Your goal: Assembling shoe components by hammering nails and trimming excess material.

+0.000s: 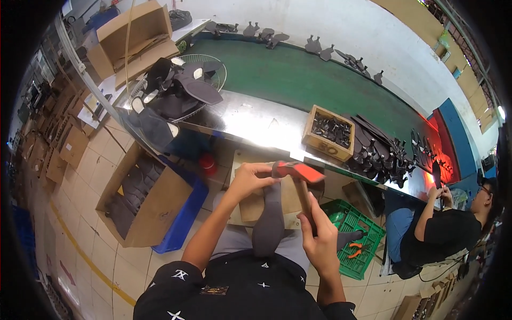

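Note:
My right hand (319,238) grips the wooden handle of a hammer (298,176) whose red and dark head points left above my lap. My left hand (248,178) pinches the top of a long dark grey shoe upper piece (268,221) that hangs down over my lap, just under the hammer head. Both hands are close together over a small brown cardboard-topped work surface (250,208).
A steel-edged green conveyor belt (298,80) carries dark shoe parts. A wooden box of small black pieces (329,132) sits on its edge. A wire basket of dark uppers (176,88) stands left, a cardboard box (141,200) on the floor, a green crate (354,234) right. Another person (448,229) works at right.

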Motion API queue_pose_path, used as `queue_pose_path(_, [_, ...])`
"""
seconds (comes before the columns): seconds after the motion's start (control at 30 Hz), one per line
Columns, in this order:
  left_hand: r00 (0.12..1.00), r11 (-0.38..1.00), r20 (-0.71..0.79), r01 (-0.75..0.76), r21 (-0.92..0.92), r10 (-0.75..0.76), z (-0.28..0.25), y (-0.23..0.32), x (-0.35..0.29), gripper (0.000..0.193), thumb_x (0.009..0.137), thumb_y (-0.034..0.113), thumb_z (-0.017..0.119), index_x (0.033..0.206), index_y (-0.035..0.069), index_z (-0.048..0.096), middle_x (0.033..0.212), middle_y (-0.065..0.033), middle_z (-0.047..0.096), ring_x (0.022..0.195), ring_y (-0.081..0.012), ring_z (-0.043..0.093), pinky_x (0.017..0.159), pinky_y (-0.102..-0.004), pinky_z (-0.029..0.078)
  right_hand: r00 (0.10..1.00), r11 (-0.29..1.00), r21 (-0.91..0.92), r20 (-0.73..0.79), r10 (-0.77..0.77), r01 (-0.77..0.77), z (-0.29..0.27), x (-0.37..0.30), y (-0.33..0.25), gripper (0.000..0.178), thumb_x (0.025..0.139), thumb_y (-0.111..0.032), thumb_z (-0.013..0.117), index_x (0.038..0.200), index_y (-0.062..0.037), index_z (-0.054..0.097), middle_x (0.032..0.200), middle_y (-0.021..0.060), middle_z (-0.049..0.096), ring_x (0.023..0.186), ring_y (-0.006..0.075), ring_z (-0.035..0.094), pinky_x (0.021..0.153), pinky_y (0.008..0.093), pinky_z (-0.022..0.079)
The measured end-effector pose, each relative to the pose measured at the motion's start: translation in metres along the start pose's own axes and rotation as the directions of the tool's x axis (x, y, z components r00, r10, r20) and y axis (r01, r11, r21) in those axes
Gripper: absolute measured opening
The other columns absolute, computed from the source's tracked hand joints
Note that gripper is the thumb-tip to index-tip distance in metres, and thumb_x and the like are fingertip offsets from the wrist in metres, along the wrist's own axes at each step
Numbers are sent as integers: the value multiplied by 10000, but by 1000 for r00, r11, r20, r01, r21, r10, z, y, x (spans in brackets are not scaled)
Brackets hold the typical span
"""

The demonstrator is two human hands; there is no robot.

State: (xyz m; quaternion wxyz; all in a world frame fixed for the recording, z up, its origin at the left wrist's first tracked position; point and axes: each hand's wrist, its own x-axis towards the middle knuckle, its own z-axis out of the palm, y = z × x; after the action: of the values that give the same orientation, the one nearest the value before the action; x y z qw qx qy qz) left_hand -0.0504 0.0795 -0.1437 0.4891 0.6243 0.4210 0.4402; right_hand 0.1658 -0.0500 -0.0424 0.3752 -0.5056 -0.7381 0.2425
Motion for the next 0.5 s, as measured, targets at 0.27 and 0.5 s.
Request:
queue_pose_path(0.27, [999, 998, -1, 43, -36, -43, -1, 5, -2, 296, 745, 11, 757, 1040, -14, 744, 1043, -97, 749, 956, -129, 664, 871, -281, 513, 999, 998, -37, -10, -45, 45, 24, 3, 18, 518, 952, -6, 586, 1447, -1, 437, 926, 214, 595, 753, 362, 596, 683, 396, 498])
queue_pose_path(0.5, [962, 895, -40, -237, 378, 272, 0, -7, -12, 934, 735, 185, 838, 1514, 25, 349, 1114, -141, 722, 1083, -259, 661, 994, -365, 466, 979, 976, -195, -161, -126, 93, -9, 5, -28, 480, 887, 66, 626, 1352, 87, 510, 898, 184, 631, 740, 262, 616, 704, 323, 508])
